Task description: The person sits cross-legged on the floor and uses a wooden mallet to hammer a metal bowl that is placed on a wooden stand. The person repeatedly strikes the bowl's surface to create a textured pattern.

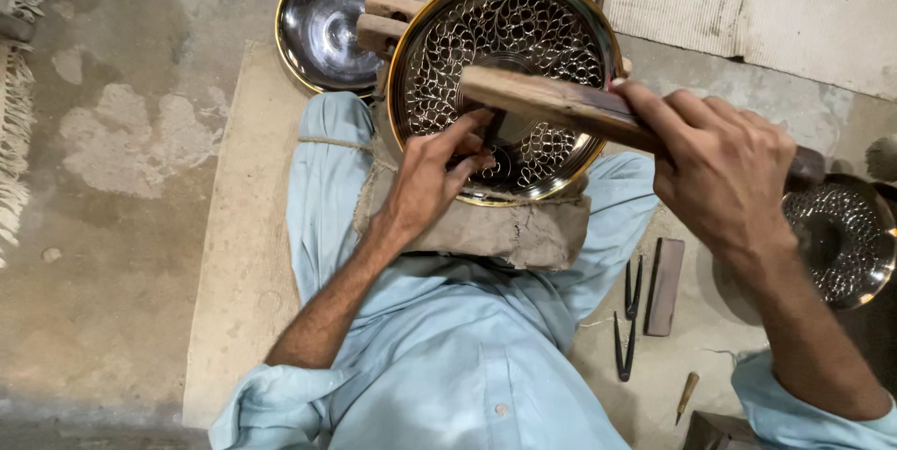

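There are no boxes, packs, labels, signs or screens to see here.

R hand (724, 170) grips wooden mallet (561, 106) over patterned metal plate (551, 25); L hand (439, 170) pinches chisel (492, 125).
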